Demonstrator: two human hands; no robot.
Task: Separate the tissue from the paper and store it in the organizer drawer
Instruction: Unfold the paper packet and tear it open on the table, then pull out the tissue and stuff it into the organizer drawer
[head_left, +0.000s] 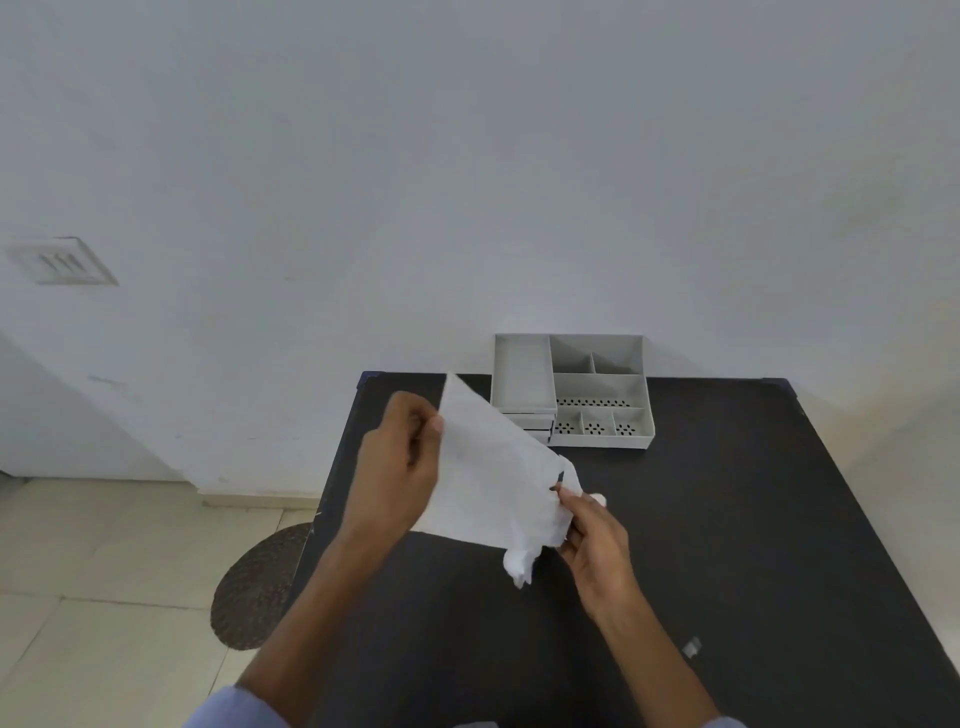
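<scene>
I hold a white sheet of paper (488, 467) in the air above the black table (727, 519). My left hand (400, 467) pinches its upper left edge. My right hand (592, 540) grips its lower right corner, where crumpled white tissue (522, 561) hangs down below the sheet. The grey organizer (597, 389) stands at the table's far edge against the wall, with several open compartments on top. Its small drawers (535, 422) at the front left are partly hidden behind the paper.
A small grey scrap (692, 647) lies on the table near the right front. Left of the table, a round dark mat (260, 587) lies on the tiled floor. A white wall rises directly behind the organizer.
</scene>
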